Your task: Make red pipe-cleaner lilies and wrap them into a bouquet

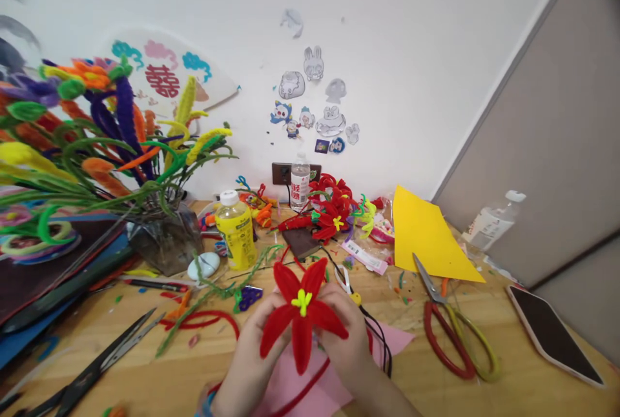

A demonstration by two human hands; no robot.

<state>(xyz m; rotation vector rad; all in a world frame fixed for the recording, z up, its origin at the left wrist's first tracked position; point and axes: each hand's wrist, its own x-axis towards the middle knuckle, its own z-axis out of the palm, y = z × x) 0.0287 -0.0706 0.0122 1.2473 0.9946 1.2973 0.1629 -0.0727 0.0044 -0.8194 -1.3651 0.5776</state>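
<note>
A red pipe-cleaner flower with pointed petals and a yellow centre faces me just above the table. My left hand grips it from the left, and my right hand from the right. Both sets of fingers are closed behind the petals, so the exact grip and the stem are mostly hidden. Below my hands lies a sheet of pink paper, crossed by a red pipe cleaner.
Black scissors lie at left, red-and-yellow-handled scissors at right beside a phone. Behind stand a yellow bottle, a clear bottle, a vase of pipe-cleaner flowers, and yellow paper.
</note>
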